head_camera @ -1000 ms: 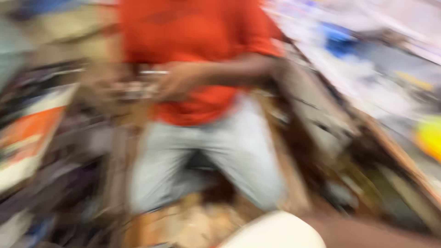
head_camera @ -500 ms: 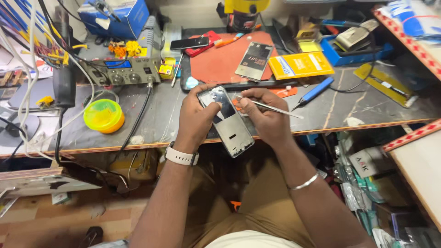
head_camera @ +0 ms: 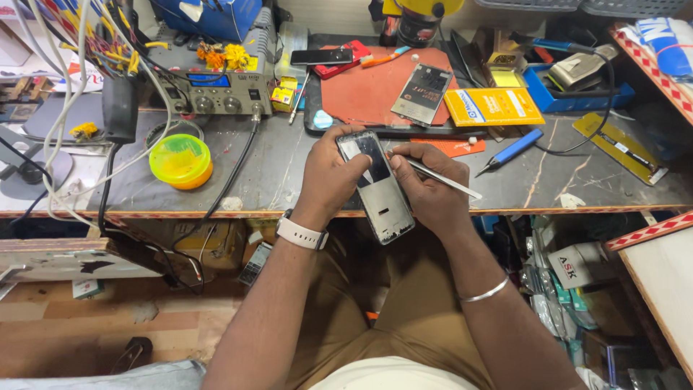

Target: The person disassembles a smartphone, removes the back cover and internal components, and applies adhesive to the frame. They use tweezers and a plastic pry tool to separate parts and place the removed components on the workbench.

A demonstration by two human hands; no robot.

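Note:
My left hand grips an opened phone body by its left edge, thumb lying across the upper part, above the near edge of the dark workbench. My right hand steadies the phone's right side and pinches metal tweezers, their tips touching the upper right area of the phone. A white watch sits on my left wrist and a thin metal bangle on my right.
On the bench lie a red mat with a phone panel, a yellow box, a blue screwdriver, a yellow-green lidded tub, and a grey power-supply unit with cables. Shelves stand at right.
A second ago the view was a blur turned toward a person in an orange shirt. It has since settled on the bench, with the phone and tweezers held in much the same way.

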